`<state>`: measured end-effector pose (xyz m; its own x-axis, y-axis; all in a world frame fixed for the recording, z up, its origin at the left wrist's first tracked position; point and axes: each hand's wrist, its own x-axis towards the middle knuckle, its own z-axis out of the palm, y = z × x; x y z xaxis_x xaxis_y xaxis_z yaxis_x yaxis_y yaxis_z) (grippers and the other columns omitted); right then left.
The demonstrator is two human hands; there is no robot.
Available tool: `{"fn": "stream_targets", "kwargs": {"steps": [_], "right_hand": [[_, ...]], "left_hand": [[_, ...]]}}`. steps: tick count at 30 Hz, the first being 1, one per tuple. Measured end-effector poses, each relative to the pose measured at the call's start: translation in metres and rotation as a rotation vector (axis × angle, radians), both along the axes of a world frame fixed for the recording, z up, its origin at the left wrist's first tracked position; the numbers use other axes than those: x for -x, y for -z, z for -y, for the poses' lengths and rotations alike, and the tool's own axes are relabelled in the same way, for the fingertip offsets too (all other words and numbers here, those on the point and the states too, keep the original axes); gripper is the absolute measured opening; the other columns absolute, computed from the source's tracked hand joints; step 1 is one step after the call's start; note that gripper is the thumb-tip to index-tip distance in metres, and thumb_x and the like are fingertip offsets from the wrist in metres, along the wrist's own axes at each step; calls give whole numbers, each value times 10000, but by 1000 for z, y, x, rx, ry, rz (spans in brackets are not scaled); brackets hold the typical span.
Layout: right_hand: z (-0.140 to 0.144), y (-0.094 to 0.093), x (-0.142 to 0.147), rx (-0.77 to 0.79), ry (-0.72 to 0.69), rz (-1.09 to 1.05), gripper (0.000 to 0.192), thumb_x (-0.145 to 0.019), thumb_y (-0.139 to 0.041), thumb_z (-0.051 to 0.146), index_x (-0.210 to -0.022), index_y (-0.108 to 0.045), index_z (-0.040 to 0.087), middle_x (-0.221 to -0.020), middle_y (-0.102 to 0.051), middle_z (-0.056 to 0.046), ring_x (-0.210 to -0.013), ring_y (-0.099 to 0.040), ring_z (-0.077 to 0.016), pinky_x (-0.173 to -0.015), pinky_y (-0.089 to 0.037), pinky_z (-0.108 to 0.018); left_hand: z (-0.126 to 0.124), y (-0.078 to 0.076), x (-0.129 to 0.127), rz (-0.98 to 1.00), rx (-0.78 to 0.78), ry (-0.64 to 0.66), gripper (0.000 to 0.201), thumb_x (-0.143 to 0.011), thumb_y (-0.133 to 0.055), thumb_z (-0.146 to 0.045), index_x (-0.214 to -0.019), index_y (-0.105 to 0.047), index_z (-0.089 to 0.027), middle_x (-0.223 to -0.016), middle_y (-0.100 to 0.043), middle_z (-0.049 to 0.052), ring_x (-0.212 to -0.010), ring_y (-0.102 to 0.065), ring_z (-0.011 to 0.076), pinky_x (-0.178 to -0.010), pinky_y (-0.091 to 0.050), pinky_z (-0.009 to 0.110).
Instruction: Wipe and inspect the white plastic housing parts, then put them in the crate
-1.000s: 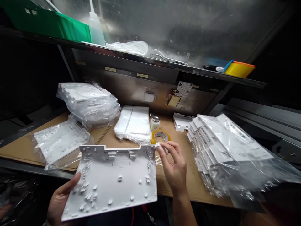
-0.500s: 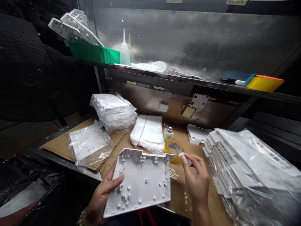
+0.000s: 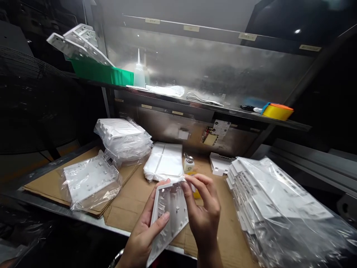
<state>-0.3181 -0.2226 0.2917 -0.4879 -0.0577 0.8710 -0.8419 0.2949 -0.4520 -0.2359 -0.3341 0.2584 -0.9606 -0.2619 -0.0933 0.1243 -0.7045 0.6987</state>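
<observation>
We see a workbench [image 3: 125,212] covered in brown cardboard, backed by a dull metal wall with a shelf [image 3: 195,106] running from nine to three o'clock; at ten o'clock on the shelf sits a green bin [image 3: 103,72], at two o'clock a yellow tray [image 3: 277,111]; at four o'clock on the bench lies a big stack of bagged white panels [image 3: 273,201], at ten o'clock a smaller bagged stack [image 3: 122,139]; at six o'clock our left hand [image 3: 145,230] is closed around a white plastic panel [image 3: 169,216], tilted on edge above the bench front, thumb across its ribbed face; our right hand [image 3: 203,212] pinches its upper corner with curled fingers.
</observation>
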Motion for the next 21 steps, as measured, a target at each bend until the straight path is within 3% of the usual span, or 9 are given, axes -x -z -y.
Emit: {"fn": "stream_targets", "kwargs": {"steps": [4,7,9,12,17,21], "right_hand": [[1,-4,-2,-45,-40,-11,216,-956,-666,159,-1149,-718,241,-1090,-623,-52,-1024,-623,-173,-907,-530,-315],[-7,4,20,-81,36,27,166,-977,-652,248,-1120,-735,239,-1055,-657,-53,-987,-637,-187,-876,-534,-330],[-20,17,50,-83,178,139,212,-992,-619,355,-1100,-743,220,-1048,-681,-61,-973,-644,-198,-868,-532,-333],[-43,48,101,-201,403,384,310,-980,-575,417,-1103,-749,192,-1098,-706,-90,-1046,-620,-246,-931,-494,-374],[-51,101,143,-430,414,589,247,-839,-674,324,-995,-803,183,-1049,-764,-131,-982,-584,-335,-867,-441,-452],[-44,118,148,-479,411,609,319,-849,-656,382,-1070,-786,191,-1147,-762,-128,-1036,-560,-359,-899,-422,-479]], "left_hand": [[-1,-2,2,17,-22,21,777,-832,-795,-237,-1502,-465,-452,-1578,-506,-57,-1460,-458,267,-1199,-397,335],[9,-4,0,96,-56,48,946,-825,-790,-183,-1582,-290,-452,-1532,-566,8,-1360,-568,309,-1149,-475,406],[23,-3,-1,154,-61,17,1011,-825,-773,-124,-1606,-212,-437,-1463,-633,56,-1266,-642,327,-1109,-517,454],[50,1,-3,173,-55,-114,878,-867,-687,-66,-1597,-300,-364,-1364,-701,102,-1171,-698,329,-1080,-539,489],[84,7,-9,221,-154,-214,671,-942,-540,-68,-1577,-376,-210,-1236,-755,165,-1130,-713,363,-1055,-534,592],[95,6,-18,269,-261,-173,572,-979,-473,-128,-1547,-414,-94,-1190,-762,206,-1167,-689,392,-1072,-511,618]]}}
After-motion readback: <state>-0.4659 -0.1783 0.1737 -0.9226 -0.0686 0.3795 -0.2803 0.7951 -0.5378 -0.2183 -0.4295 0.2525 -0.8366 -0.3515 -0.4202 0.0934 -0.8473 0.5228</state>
